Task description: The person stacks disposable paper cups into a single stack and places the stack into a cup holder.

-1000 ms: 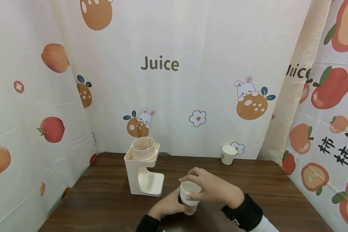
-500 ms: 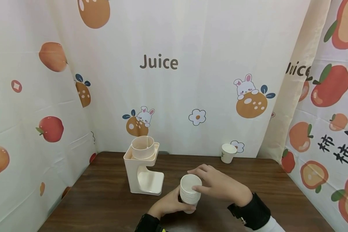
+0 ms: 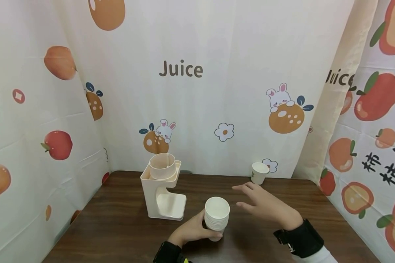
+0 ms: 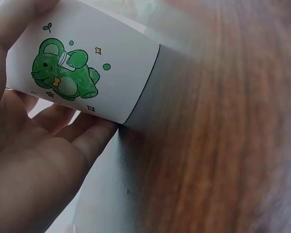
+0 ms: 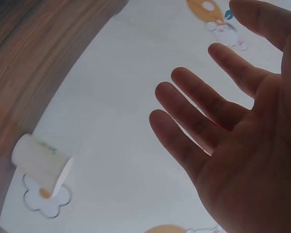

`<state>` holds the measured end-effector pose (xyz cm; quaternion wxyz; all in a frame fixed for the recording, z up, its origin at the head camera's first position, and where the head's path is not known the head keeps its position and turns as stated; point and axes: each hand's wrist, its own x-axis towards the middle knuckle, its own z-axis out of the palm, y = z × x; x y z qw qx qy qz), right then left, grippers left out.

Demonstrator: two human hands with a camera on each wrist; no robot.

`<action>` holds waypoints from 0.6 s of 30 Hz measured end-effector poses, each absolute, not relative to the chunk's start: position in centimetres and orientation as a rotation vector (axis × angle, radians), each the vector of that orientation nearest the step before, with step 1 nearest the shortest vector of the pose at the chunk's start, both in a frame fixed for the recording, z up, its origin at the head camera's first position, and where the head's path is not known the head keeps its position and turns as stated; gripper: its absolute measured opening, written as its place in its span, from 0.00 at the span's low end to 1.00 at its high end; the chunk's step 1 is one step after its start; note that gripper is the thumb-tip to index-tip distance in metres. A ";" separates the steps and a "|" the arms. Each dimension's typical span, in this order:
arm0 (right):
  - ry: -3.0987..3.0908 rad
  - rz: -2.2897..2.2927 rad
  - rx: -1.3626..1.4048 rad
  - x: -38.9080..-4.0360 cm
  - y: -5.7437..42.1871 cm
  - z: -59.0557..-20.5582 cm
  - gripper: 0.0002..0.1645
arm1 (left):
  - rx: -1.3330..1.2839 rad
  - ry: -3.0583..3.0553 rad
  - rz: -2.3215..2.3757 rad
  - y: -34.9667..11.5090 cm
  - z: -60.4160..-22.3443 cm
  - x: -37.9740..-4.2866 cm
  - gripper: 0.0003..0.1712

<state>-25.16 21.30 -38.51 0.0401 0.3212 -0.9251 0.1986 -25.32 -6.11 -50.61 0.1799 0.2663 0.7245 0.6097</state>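
My left hand (image 3: pixel 192 231) grips a stack of nested white paper cups (image 3: pixel 217 213) low on its side, near the front of the table. In the left wrist view, the lowest paper cup (image 4: pixel 87 68) shows a green cartoon animal, and its base is right at the wood. My right hand (image 3: pixel 266 204) hovers to the right of the stack, fingers spread and holding nothing. In the right wrist view the palm and fingers of this hand (image 5: pixel 242 136) show bare. A single paper cup (image 3: pixel 259 173) stands upright at the back right of the table.
A cream-coloured stand (image 3: pixel 151 197) with a round cup-like holder (image 3: pixel 162 167) on top and a flat foot stands left of the stack. The brown wooden table (image 3: pixel 118 215) ends at a printed curtain (image 3: pixel 197 109) behind and at both sides.
My right hand has let go of the stack's rim and moved away to the right, its fingers opening. My left hand keeps its grip on the stack in about the same spot.
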 end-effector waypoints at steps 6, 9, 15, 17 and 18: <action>-2.792 0.568 0.938 -25.9 23.0 -39.6 0.26 | 0.746 2.078 1.726 -6.0 -50.6 -25.1 0.49; -2.793 0.568 0.906 -26.3 23.8 -40.1 0.26 | 0.753 2.083 1.717 -6.0 -50.8 -25.2 0.50; -2.718 0.523 0.854 -27.6 24.8 -40.9 0.24 | 0.768 2.073 1.708 -6.0 -51.0 -25.6 0.50; -2.693 0.505 0.824 -28.2 25.1 -41.4 0.23 | 0.766 2.069 1.713 -6.1 -51.0 -25.6 0.50; -2.680 0.496 0.810 -28.5 25.3 -41.6 0.23 | 0.768 2.067 1.717 -6.1 -50.9 -25.6 0.50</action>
